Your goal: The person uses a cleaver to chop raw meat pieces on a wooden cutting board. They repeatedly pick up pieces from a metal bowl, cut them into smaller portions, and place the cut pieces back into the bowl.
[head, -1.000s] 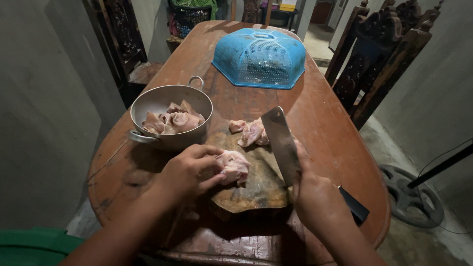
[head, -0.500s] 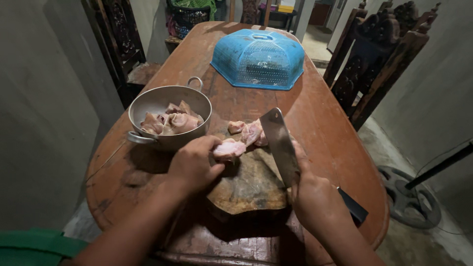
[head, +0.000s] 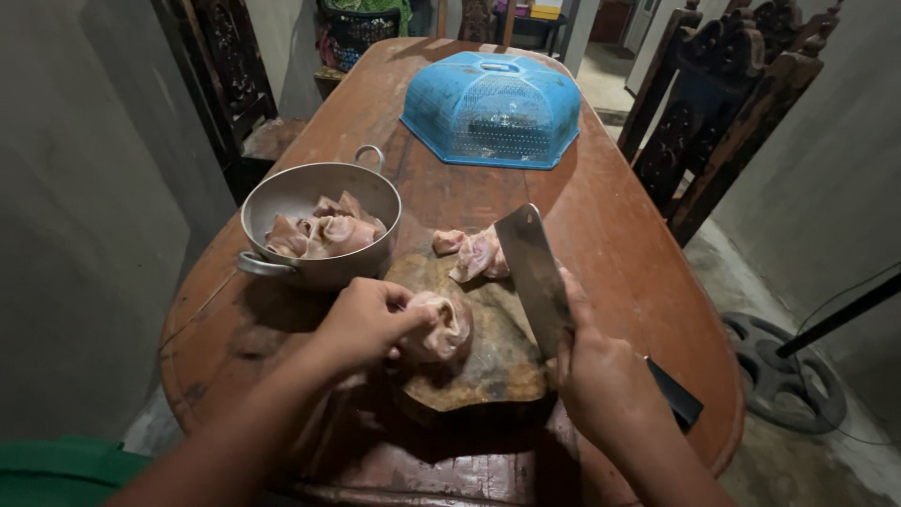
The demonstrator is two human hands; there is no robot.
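The left hand [head: 364, 324] is pinching a pale raw meat piece [head: 439, 326] on the round wooden chopping block [head: 488, 361]; at three o'clock, the right hand [head: 601, 376], fingers wrapped tight, is gripping a steel cleaver [head: 535, 277].

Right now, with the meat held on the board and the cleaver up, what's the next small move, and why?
Probably bring the cleaver down on the meat piece, clear of the fingers: the left hand pins it on the chopping block, and the right hand holds the blade raised beside it.
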